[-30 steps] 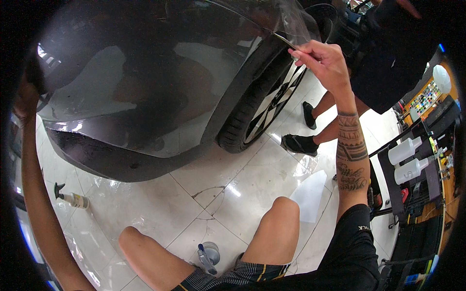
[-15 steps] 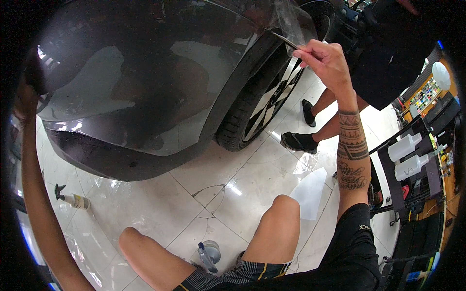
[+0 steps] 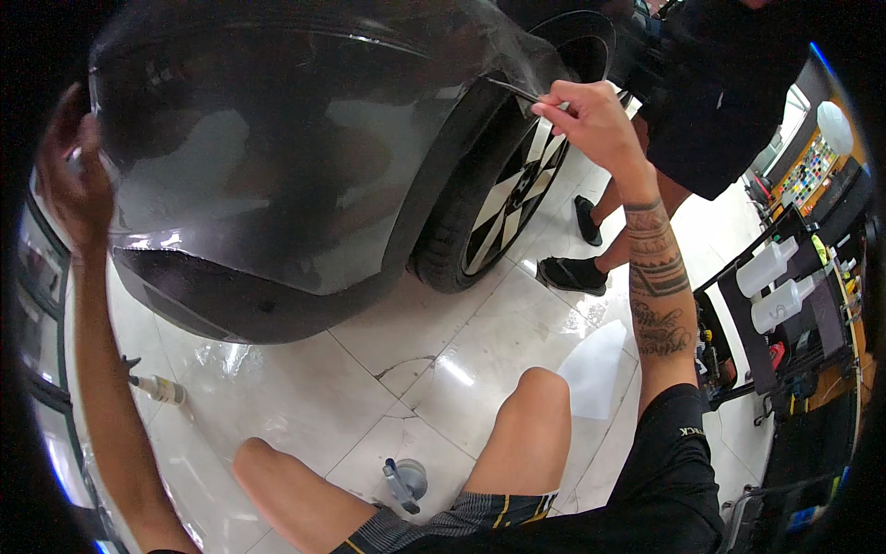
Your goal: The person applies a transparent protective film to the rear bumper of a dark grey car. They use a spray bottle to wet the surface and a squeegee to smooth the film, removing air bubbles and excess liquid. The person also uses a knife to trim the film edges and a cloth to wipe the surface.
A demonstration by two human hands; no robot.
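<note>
My right hand (image 3: 586,120) pinches a slim, dark, knife-like tool (image 3: 513,90) at the upper edge of the wheel arch. Its tip is at the edge of the grey car bumper (image 3: 268,175). Loose clear film (image 3: 526,57) hangs right by these fingers; whether they grip it too I cannot tell. Over at the far left, my left hand (image 3: 76,180) is raised beside the bumper's other side, fingers apart and seemingly empty. Whether it touches the bumper is unclear. Reflections and a wet sheen cover the bumper.
A car wheel (image 3: 517,189) stands right of the bumper. Beyond it is another person in dark clothes (image 3: 711,111). On the tiled floor are a spray bottle (image 3: 161,389), a grey sprayer (image 3: 404,482) between my knees and a white sheet (image 3: 595,369). A cart with white bottles (image 3: 766,268) stands at right.
My left hand has come further into view, its fingers now showing apart. My right hand and the tool have shifted slightly left in the picture as the whole view moved.
</note>
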